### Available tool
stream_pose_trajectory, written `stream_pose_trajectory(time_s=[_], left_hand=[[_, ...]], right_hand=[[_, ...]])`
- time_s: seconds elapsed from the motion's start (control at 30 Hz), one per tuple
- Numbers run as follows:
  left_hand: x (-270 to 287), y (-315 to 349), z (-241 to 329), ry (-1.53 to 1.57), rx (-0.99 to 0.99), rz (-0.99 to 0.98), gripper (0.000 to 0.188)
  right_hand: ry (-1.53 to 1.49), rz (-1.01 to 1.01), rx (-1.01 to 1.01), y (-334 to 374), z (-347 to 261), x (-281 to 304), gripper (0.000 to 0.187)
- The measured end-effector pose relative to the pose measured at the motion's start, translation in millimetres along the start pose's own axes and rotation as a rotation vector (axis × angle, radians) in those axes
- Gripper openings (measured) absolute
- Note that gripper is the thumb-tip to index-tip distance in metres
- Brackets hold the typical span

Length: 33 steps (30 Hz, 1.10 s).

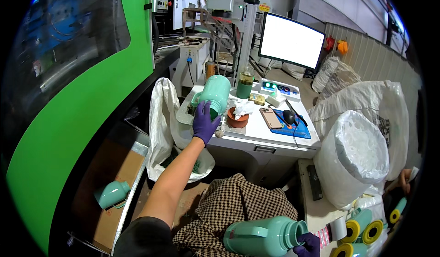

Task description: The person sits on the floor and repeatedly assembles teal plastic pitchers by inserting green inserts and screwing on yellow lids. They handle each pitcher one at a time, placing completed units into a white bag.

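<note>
My left hand (pixel 205 123), in a purple glove, reaches forward to the white worktable. Its fingers are closed on the open mouth of a mint-green plastic jug (pixel 217 90), which lies tilted under the machine's column. Low in the view, my right hand (pixel 309 244), also gloved in purple, grips the mouth rim of a second mint-green jug (pixel 261 235). This one lies on its side across my lap, on a checked apron (pixel 233 195), its handle up. Part of my right hand is cut off by the lower edge. Another green jug (pixel 113 194) lies in the bin at left.
A red-brown pot (pixel 238 119) with white tissue, a jar of green liquid (pixel 244 85), a phone (pixel 271 118) and a mouse (pixel 288 116) occupy the table. A monitor (pixel 292 39) stands behind. White sacks (pixel 355 151) and yellow-ringed green parts (pixel 360 229) sit right; a person's hand (pixel 404 180) shows there.
</note>
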State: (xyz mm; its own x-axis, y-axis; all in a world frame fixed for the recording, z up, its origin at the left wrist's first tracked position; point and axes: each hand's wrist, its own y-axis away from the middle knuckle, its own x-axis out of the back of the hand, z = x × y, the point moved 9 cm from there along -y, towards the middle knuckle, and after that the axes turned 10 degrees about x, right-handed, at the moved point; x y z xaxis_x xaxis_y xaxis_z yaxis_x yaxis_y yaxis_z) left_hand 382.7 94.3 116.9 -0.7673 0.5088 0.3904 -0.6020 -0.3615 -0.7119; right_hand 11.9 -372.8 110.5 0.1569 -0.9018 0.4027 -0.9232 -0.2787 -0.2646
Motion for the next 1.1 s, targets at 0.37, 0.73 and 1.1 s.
stream_pose_trajectory(time_s=[0.37,0.73,1.1], left_hand=[[39.0,49.2,94.6,-0.102,-0.207,-0.240,0.093],[142.3,220.4,276.4,0.243,-0.486,-1.237,0.105],[124.5,164.5,245.6,0.260,-0.405,-1.158,0.038]], right_hand=[[0.188,0.047,0.301,-66.3,-54.5,-58.3,0.035],[0.164,0.191,0.583,-59.1,-63.9,-90.7,0.053],[0.996,0.239,0.198,59.9,-90.9,204.7,0.034]])
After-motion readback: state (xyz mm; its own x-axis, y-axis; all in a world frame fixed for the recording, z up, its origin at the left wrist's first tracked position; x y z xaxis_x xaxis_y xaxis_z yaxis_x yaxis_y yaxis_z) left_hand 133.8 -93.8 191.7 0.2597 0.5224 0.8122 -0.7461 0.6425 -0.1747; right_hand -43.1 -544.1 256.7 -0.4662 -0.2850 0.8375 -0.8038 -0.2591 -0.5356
